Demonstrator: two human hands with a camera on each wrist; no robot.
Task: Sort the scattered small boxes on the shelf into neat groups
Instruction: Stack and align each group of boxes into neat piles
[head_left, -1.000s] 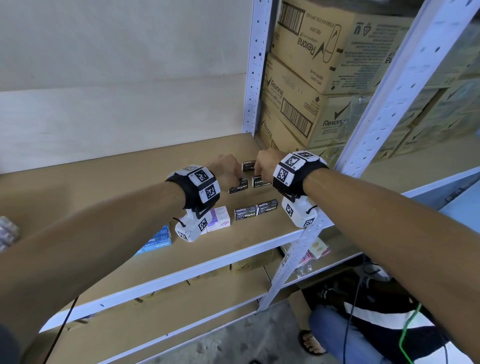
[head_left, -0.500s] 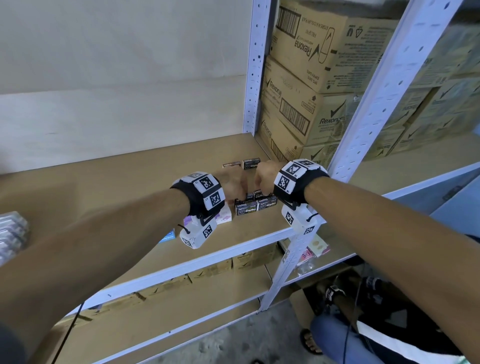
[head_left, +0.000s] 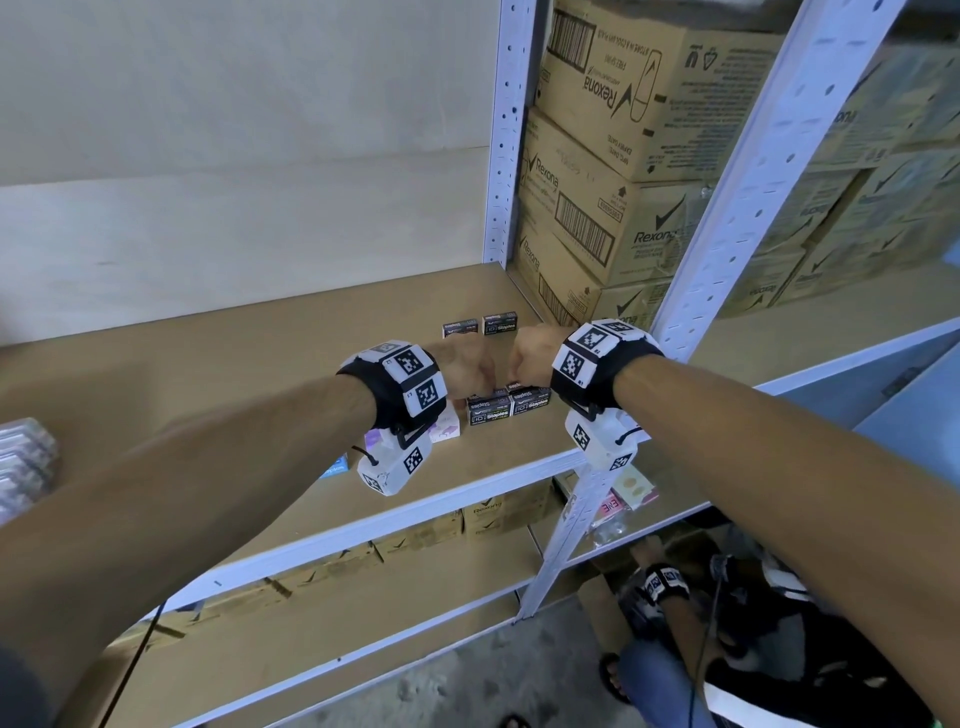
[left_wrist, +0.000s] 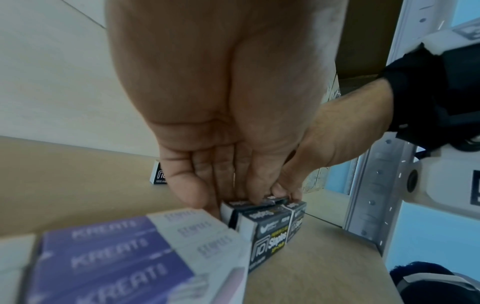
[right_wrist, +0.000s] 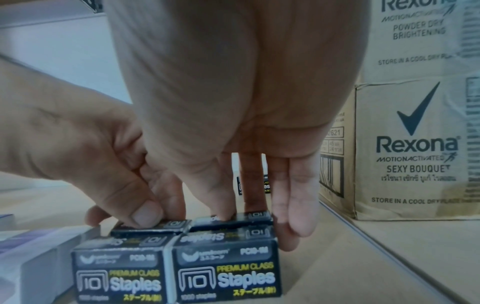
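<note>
Staple boxes (right_wrist: 176, 269) clustered on shelf (head_left: 260, 374)

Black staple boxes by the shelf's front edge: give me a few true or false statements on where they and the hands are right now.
1. Both hands are down on the black staple boxes near the front edge. True: the left hand and the right hand each touch a box in the back row.
2. Two more black boxes stand further back on the shelf. True.
3. The purple Kreati boxes lie to the right of the black group. False: they lie to its left.
4. The Rexona cartons stand on the shelf's left side. False: they stand on the right, behind the upright.
5. The right hand is lifting a box clear of the shelf. False: the boxes it touches sit on the shelf board.
</note>
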